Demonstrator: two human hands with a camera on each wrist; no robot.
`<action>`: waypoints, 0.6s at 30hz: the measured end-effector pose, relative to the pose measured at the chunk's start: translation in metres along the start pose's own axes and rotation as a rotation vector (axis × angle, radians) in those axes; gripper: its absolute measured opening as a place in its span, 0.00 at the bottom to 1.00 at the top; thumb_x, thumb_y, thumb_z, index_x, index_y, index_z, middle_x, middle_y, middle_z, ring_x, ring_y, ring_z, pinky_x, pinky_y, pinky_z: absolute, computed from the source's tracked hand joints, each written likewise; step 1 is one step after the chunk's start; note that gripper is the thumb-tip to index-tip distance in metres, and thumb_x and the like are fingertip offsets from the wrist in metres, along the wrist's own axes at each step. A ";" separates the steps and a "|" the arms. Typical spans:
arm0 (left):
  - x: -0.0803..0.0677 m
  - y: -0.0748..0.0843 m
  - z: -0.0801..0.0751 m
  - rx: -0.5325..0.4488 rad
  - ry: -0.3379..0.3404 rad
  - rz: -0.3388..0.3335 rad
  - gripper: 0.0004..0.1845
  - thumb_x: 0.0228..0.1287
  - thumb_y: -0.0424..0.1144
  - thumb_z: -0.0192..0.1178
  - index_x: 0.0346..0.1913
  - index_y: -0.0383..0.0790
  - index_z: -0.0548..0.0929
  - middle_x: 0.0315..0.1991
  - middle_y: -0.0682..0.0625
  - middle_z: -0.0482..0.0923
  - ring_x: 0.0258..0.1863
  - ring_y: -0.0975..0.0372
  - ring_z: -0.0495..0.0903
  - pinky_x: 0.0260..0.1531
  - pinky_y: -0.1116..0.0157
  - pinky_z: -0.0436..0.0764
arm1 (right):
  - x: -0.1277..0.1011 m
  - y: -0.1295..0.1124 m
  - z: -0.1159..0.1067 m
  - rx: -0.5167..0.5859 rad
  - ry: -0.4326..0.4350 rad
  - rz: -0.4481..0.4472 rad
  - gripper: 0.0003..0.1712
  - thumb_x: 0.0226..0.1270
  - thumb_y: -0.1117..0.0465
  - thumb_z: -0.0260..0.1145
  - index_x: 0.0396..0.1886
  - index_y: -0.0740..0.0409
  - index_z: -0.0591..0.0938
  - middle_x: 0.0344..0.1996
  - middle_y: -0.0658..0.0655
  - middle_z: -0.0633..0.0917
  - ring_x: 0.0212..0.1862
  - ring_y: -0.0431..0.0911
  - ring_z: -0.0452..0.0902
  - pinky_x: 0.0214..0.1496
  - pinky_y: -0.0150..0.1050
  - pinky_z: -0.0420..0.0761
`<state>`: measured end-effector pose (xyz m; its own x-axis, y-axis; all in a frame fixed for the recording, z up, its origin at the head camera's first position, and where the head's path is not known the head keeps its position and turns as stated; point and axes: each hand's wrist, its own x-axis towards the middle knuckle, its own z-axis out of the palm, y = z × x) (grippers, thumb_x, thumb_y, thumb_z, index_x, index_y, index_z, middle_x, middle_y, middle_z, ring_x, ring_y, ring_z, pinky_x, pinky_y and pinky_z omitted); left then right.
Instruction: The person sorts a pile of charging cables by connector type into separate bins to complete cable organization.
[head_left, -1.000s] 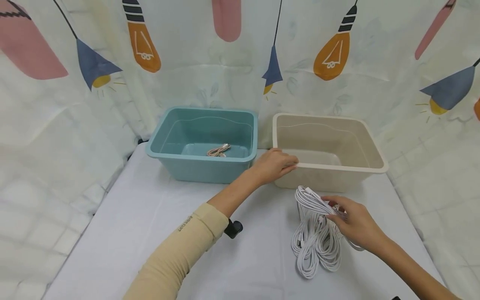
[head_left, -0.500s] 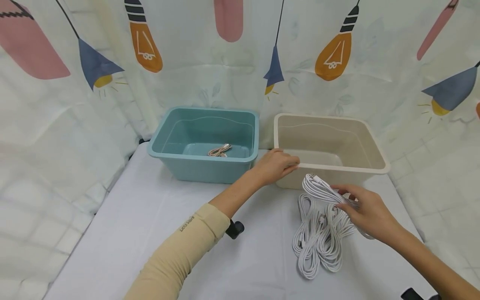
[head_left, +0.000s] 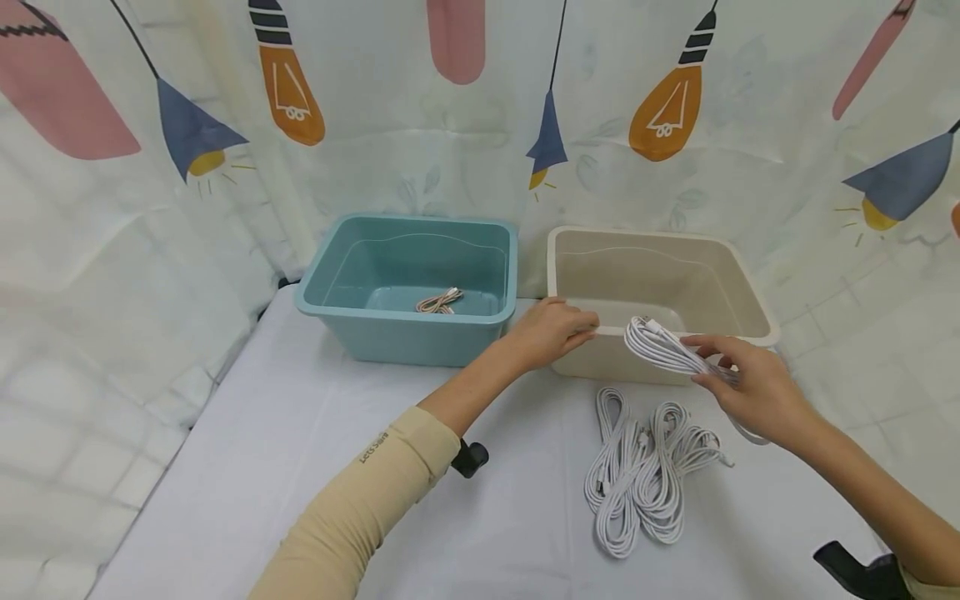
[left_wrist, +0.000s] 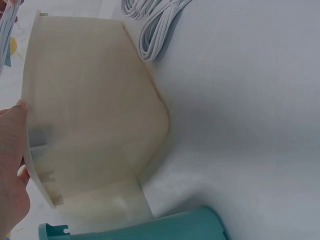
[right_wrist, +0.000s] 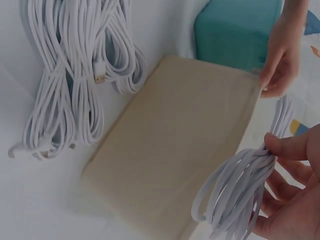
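Observation:
My left hand [head_left: 551, 332] grips the near left corner of the beige bin [head_left: 667, 354] by its rim, thumb and fingers on either side of the wall in the left wrist view. Between thumb and fingers, my right hand [head_left: 757, 387] pinches a coiled white USB cable [head_left: 667, 346]. That bundle hangs in the air at the bin's front rim, above the table. Below it lie several more white cable coils [head_left: 637, 475], with a metal plug [right_wrist: 100, 74] showing in the right wrist view. In the beige bin, the visible part of the floor holds nothing.
A teal bin [head_left: 397, 333] stands left of the beige one, with a small pinkish-beige cable [head_left: 438, 302] inside. Both bins stand at the back of the white-covered table [head_left: 300, 483], against a printed curtain [head_left: 465, 150]. A black strap end [head_left: 470, 458] shows under the left forearm.
My right hand has lifted the white cable bundle up and away from the other coils, toward the beige bin's front rim. The left hand has stayed on the rim.

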<state>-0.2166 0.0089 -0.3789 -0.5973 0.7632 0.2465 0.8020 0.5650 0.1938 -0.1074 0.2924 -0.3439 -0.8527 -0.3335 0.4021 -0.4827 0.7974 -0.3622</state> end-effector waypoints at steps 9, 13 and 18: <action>-0.001 0.000 -0.001 -0.007 0.013 0.011 0.08 0.81 0.42 0.59 0.51 0.42 0.84 0.43 0.51 0.91 0.44 0.60 0.87 0.71 0.52 0.73 | 0.026 0.009 -0.005 0.006 -0.033 0.008 0.28 0.55 0.78 0.77 0.57 0.65 0.85 0.39 0.67 0.89 0.38 0.62 0.85 0.31 0.36 0.78; 0.000 0.000 -0.001 -0.002 0.015 0.017 0.08 0.81 0.42 0.59 0.51 0.42 0.84 0.42 0.51 0.91 0.44 0.60 0.87 0.71 0.52 0.73 | 0.040 0.012 -0.010 0.005 -0.049 0.024 0.27 0.58 0.78 0.76 0.58 0.64 0.84 0.40 0.69 0.89 0.38 0.65 0.85 0.31 0.36 0.78; -0.001 0.000 -0.001 0.016 0.029 0.029 0.08 0.82 0.42 0.58 0.49 0.42 0.84 0.40 0.51 0.90 0.42 0.61 0.87 0.70 0.52 0.75 | 0.057 0.016 -0.013 0.006 -0.079 0.031 0.25 0.61 0.76 0.74 0.59 0.65 0.84 0.42 0.72 0.89 0.38 0.65 0.85 0.33 0.39 0.78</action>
<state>-0.2164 0.0077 -0.3779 -0.5732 0.7702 0.2795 0.8191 0.5477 0.1706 -0.1614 0.2928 -0.3157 -0.8802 -0.3473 0.3234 -0.4568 0.8049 -0.3788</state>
